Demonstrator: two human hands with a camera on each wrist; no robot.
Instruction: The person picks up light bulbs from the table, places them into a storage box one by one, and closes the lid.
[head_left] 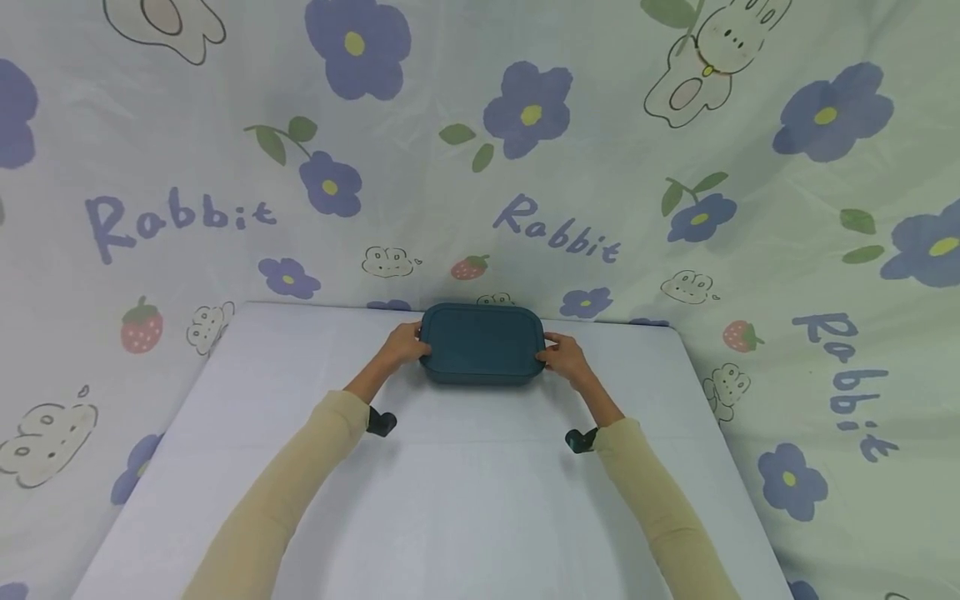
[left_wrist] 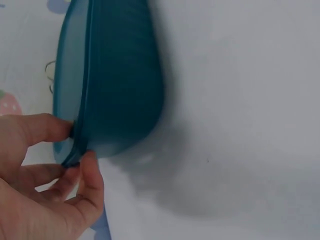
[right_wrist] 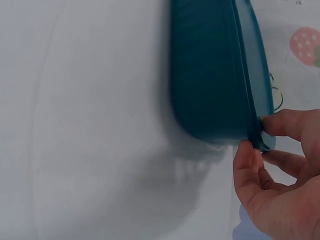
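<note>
A dark teal rectangular container with rounded corners and a lid (head_left: pixel 483 342) is at the far side of the white table, lid up. At its left end, my left hand (head_left: pixel 405 343) pinches the lid's rim, thumb on top and fingers curled underneath. My right hand (head_left: pixel 564 356) grips the opposite end the same way. In the left wrist view, the left thumb (left_wrist: pixel 47 127) presses on the lid's edge. The right wrist view shows the right thumb (right_wrist: pixel 285 123) on the rim, with fingers below it beside the container's wall (right_wrist: pixel 207 75).
The white table (head_left: pixel 480 500) stretches from the container toward me. Right behind its far edge hangs a curtain (head_left: pixel 420 183) printed with flowers, rabbits and strawberries, which also lines the sides. A small dark camera (head_left: pixel 382 423) juts inward from the left wrist, another (head_left: pixel 581 441) from the right.
</note>
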